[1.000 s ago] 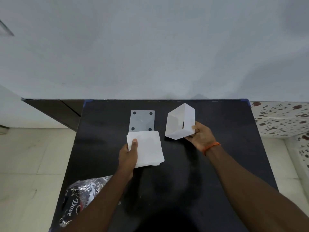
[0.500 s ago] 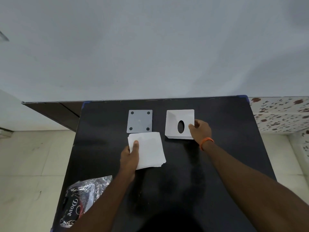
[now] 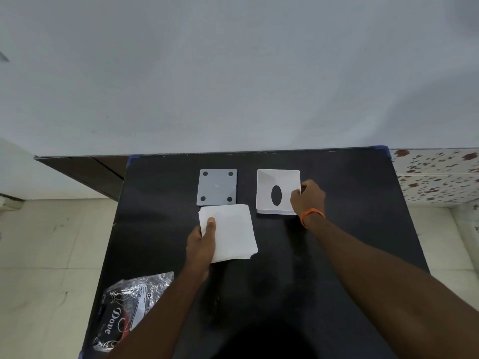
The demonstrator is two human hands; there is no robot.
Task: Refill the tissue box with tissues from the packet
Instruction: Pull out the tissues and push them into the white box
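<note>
Table [image 3: 337, 255]: matte black top, blue tape at the far corners. Tissue box [image 3: 264, 187]: white, dark oval slot. Base plate [image 3: 217, 189]: flat grey, four dark round dots, one per corner. Tissue stack [image 3: 233, 229]: plain white. Packet [image 3: 129, 307]: clear and black, silver scrollwork, white "Dove" lettering, white label, bit of red. Wristband [image 3: 312, 215]: orange. Wall [image 3: 233, 73]: pale grey-blue. Floor [image 3: 51, 242]: off-white tiles, smudged. Cloth at right [image 3: 438, 174]: white, reddish-brown floral print.
</note>
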